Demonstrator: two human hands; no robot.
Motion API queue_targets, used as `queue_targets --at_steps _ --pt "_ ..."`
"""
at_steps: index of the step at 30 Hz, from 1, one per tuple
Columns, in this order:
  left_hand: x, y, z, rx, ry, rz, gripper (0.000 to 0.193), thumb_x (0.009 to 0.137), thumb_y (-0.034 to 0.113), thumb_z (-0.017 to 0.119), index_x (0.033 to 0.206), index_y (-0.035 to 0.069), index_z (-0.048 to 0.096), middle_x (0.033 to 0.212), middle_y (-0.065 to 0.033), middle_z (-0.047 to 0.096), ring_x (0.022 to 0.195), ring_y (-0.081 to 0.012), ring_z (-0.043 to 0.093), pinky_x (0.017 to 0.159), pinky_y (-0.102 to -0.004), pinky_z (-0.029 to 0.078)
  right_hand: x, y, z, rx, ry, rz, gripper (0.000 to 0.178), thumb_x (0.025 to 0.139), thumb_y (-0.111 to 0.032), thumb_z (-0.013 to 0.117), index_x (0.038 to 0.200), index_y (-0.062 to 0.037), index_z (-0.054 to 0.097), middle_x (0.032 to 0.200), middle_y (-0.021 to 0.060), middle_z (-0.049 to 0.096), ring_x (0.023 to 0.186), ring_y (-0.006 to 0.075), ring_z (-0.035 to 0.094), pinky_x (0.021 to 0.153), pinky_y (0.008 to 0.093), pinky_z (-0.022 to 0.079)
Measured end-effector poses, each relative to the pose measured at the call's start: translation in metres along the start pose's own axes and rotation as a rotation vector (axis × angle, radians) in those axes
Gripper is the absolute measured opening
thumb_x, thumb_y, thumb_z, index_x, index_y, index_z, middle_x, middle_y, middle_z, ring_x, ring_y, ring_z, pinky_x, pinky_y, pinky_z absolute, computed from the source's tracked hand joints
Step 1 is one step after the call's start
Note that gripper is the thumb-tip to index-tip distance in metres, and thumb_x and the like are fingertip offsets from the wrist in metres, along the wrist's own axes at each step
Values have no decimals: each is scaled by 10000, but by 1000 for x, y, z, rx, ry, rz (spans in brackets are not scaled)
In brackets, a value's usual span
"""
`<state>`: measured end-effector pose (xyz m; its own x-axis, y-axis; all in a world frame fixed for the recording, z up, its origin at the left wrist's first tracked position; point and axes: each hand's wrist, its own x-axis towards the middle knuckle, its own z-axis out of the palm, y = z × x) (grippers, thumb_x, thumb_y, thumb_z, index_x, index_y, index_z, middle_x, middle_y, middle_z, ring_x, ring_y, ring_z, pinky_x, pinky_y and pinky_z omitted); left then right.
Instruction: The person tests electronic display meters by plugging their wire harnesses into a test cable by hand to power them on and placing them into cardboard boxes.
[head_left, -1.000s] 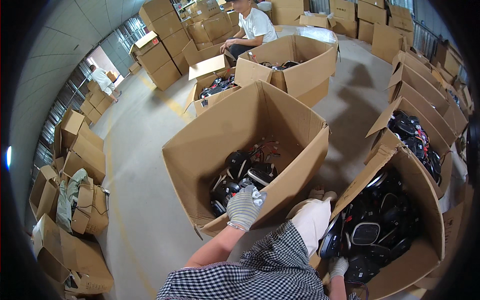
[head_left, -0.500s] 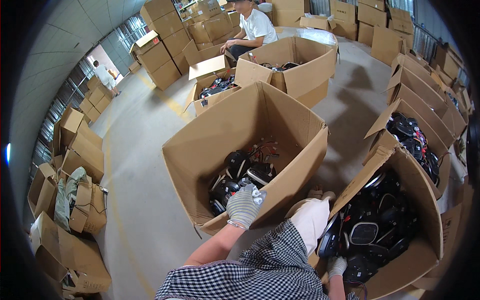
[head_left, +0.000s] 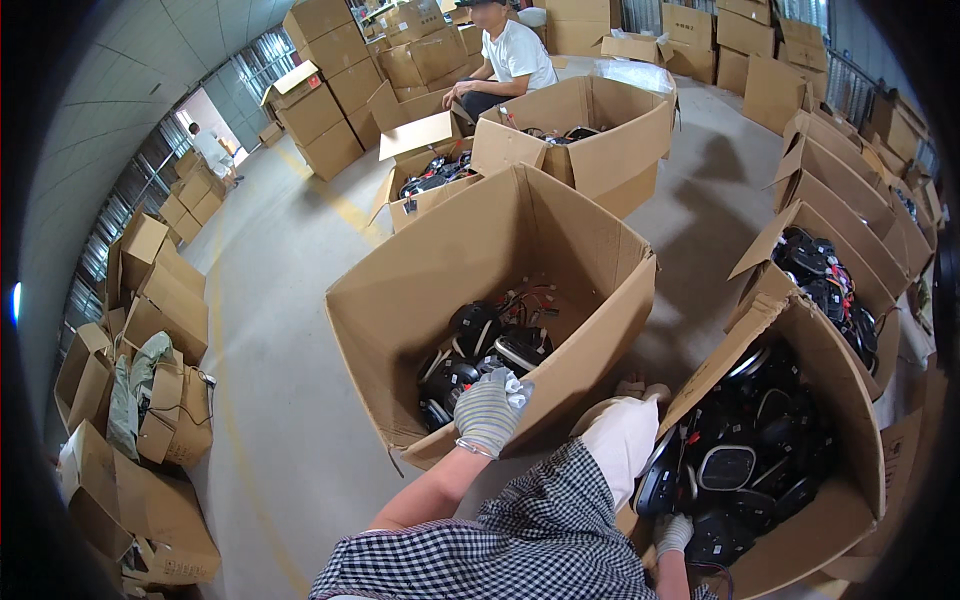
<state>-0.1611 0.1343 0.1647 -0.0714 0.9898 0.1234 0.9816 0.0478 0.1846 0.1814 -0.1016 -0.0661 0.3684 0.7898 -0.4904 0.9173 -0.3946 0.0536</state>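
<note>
My left hand (head_left: 487,411), in a striped knit glove, is over the near side of a large open cardboard box (head_left: 420,275). Its fingers are closed on a crumpled whitish wrapping (head_left: 517,388). Below it in the box lie several black rounded devices (head_left: 470,330) with thin wires and small connectors. My right hand (head_left: 674,533), also gloved, reaches into another open box (head_left: 845,420) at the lower right. There it rests against black rounded devices with pale rims (head_left: 727,467); its fingertips are hidden among them.
Beyond the middle box stand two more open boxes of black devices (head_left: 440,175). A person in a white shirt (head_left: 517,62) sits behind them; another person (head_left: 212,150) is at the far left. Boxes line the right side (head_left: 835,200), and cartons (head_left: 160,500) stand at left.
</note>
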Motion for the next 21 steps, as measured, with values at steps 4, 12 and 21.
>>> queue_targets --at_steps 4,12,21 --pt "-3 -2 -4 -30 24 4 381 812 456 532 886 85 576 791 -129 640 669 -310 629 597 -452 500 6 -1 3 4 10 10 372 886 -373 422 963 -114 678 1046 138 619 1033 295 548 908 398 424" --pt "-11 4 -9 -42 32 8 360 800 452 550 851 97 583 794 -122 631 698 -302 630 614 -427 508 11 10 27 -32 -22 -6 327 879 -327 443 934 -118 688 1021 138 625 1011 281 565 887 383 438" --pt "-21 16 4 -52 493 458 474 714 160 689 1120 -3 508 1117 -183 540 1046 -318 506 915 -413 411 -31 12 -13 290 385 9 298 802 -170 545 1074 -58 593 846 103 598 808 278 570 669 399 473"
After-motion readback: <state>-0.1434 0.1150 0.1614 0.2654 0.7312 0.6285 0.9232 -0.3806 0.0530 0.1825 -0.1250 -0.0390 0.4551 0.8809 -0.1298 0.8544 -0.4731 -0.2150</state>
